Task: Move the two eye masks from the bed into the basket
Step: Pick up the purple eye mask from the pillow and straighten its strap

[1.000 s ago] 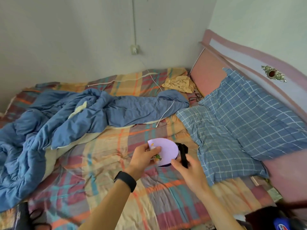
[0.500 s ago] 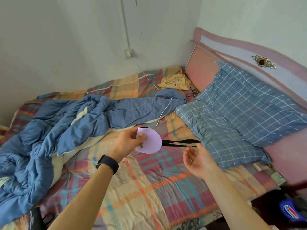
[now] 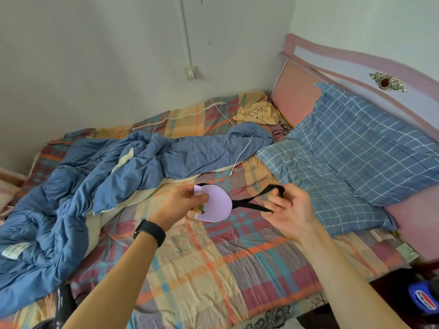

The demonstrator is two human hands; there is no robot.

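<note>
A lilac eye mask [image 3: 217, 203] with a small coloured figure on it is held above the plaid bedsheet [image 3: 213, 262]. My left hand [image 3: 181, 205] pinches its left edge. My right hand [image 3: 288, 210] grips the mask's black elastic strap [image 3: 259, 200], pulled out to the right into a loop. A second eye mask and the basket are not in view.
A crumpled blue duvet [image 3: 95, 186] covers the bed's left side. Two blue checked pillows [image 3: 356, 153] lean on the pink headboard [image 3: 299, 91]. A white cable [image 3: 240, 157] trails from a wall plug across the bed. A yellow cloth [image 3: 257, 112] lies in the far corner.
My right hand, open half a second ago, has closed on the black strap and stretched it to the right. The mask stays in my left hand.
</note>
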